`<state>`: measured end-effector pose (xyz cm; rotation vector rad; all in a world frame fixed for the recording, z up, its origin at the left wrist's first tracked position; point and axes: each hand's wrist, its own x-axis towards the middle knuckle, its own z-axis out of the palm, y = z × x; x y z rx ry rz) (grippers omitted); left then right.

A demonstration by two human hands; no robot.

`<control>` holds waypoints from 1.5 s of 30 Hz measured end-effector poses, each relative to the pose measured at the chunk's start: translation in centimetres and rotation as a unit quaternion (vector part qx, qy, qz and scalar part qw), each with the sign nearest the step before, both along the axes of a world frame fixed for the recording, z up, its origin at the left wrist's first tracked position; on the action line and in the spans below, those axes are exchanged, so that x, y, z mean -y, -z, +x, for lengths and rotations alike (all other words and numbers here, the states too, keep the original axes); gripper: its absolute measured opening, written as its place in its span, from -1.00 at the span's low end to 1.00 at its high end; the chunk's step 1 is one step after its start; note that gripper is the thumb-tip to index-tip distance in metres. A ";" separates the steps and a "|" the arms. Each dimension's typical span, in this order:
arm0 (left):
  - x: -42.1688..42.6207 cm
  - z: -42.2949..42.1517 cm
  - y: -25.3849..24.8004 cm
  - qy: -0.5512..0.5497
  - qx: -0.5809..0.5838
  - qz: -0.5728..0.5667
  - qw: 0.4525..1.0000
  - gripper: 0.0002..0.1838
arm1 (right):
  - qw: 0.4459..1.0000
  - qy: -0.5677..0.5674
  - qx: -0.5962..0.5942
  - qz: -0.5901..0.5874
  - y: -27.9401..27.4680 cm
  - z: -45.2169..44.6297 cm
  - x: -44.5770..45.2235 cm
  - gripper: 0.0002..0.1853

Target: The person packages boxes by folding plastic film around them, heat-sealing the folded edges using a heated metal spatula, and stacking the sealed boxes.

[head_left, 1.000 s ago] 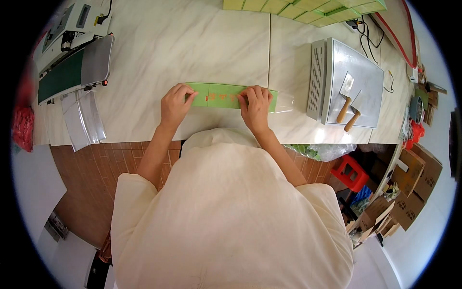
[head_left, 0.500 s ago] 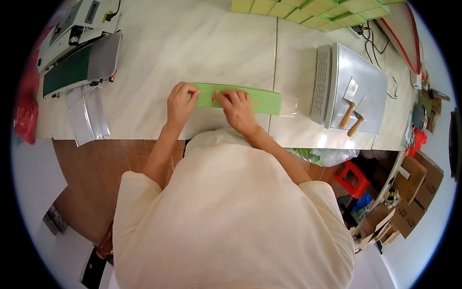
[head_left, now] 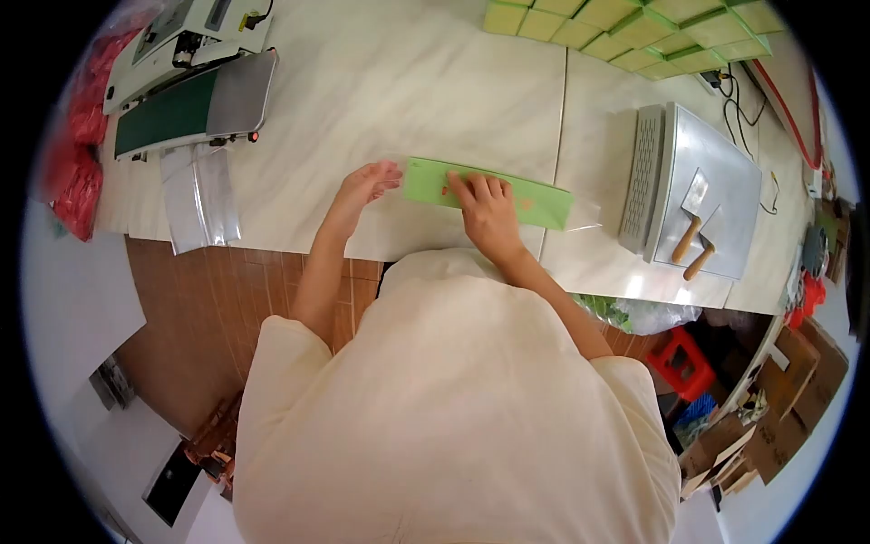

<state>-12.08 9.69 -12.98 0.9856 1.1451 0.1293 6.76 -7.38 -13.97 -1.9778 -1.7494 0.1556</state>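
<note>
A long, flat green box (head_left: 535, 201) with small red and orange marks lies on the table in front of me. Clear plastic film (head_left: 587, 216) sticks out past its right end. My right hand (head_left: 489, 213) has curled fingers and thumb on the box's upper face, left of its middle. Just off the left end of the box is my left hand (head_left: 358, 195), apart from it. Its fingers are stretched out and slightly blurred, and I see nothing held in them.
At the left stand a machine with a green belt (head_left: 168, 113) and clear plastic bags (head_left: 198, 198) at the table edge. Stacked green boxes (head_left: 625, 27) stand at the back. To the right, a metal case (head_left: 725, 195) carries two wooden-handled scrapers (head_left: 691, 238); a red stool (head_left: 680, 363) stands below.
My left hand has come away from the box's left end, its fingers straightening. My right hand stays on the box. The whole view has shifted and turned slightly.
</note>
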 end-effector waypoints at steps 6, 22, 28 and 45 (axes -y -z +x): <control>1.1 2.1 0.8 0.058 -0.083 0.134 0.986 -0.60 | 1.000 0.001 -0.003 0.000 -0.3 0.1 0.0 -0.51; 0.4 0.6 3.4 0.044 -0.059 0.155 0.985 -0.70 | 1.000 0.007 -0.003 0.004 0.8 -0.2 0.2 -0.49; 0.4 0.5 3.6 0.042 -0.053 0.163 0.984 -0.66 | 1.000 0.007 -0.002 0.019 0.4 -0.2 0.2 -0.61; 0.2 0.1 3.9 0.042 -0.021 0.115 0.992 -0.65 | 0.998 0.023 -0.002 0.062 1.2 -0.5 0.1 -0.67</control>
